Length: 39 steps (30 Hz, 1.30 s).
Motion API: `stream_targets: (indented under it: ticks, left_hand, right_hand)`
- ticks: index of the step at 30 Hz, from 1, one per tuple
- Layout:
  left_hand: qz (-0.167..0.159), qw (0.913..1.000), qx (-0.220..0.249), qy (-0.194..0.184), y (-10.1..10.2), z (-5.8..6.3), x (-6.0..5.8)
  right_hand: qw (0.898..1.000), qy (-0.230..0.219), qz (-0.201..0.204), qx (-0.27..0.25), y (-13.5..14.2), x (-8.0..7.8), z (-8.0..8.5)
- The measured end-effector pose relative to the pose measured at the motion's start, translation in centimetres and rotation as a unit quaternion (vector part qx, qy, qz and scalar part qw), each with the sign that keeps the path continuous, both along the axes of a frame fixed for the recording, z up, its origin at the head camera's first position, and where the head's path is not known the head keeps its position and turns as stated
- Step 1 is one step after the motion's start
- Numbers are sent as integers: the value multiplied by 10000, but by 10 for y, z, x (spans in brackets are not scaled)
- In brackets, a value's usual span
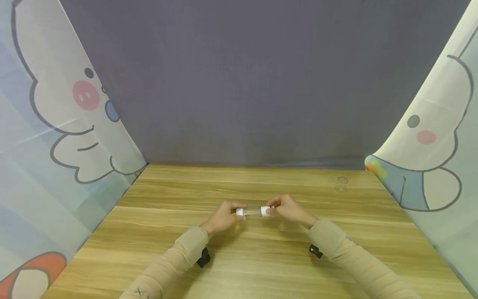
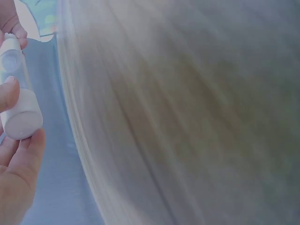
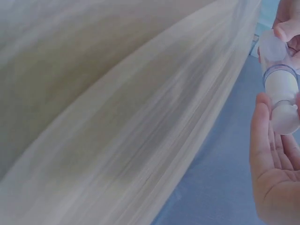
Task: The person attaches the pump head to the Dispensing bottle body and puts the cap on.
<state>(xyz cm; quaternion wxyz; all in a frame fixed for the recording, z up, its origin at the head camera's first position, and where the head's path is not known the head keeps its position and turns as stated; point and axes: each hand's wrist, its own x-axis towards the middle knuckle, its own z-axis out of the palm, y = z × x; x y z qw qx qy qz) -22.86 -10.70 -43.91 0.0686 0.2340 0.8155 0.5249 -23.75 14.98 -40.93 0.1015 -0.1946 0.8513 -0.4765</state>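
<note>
A small clear bottle with white ends (image 1: 252, 211) is held lying sideways above the table, between both hands. My left hand (image 1: 223, 214) grips its left end, thumb on one side and fingers on the other. In the left wrist view that end is a round white base (image 2: 24, 115). The right hand (image 1: 292, 209) pinches the opposite end with thumb and fingers. There the right wrist view shows a white collar and nozzle-like top (image 3: 281, 89), like a pump head, with part of the thumb cut off by the frame's edge.
A small clear cup-like piece (image 1: 341, 185) stands at the far right of the wooden table (image 1: 168, 187). Behind the table hangs a grey curtain (image 1: 239, 83). Printed cartoon cloths flank both sides. Black wrist mounts (image 1: 203, 257) sit under the sleeves.
</note>
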Motion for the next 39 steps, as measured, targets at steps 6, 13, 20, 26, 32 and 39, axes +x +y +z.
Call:
stream_targets:
  ticks: [6,13,20,26,32,39]
  left_hand:
    - [31,9998,-161,109,1,-3,1]
    - [154,9981,-474,358,2,-1,1]
    - [187,9978,-522,368,3,1,2]
    - [162,9974,-547,437,4,1,-1]
    - [33,9861,-1243,1103,6,4,-2]
    - [-119,9865,-1307,982,7,6,-2]
  right_hand:
    - [9968,-672,-184,-392,-1,0,-1]
    - [9892,-1154,-294,-858,-1,-2,-1]
    - [9868,-1298,-388,-889,0,-4,-3]
    - [9845,-1395,-519,-924,-1,-2,0]
    - [9832,-1463,-529,-955,3,-4,-1]
    - [9872,-1319,-322,-833,8,-6,-1]
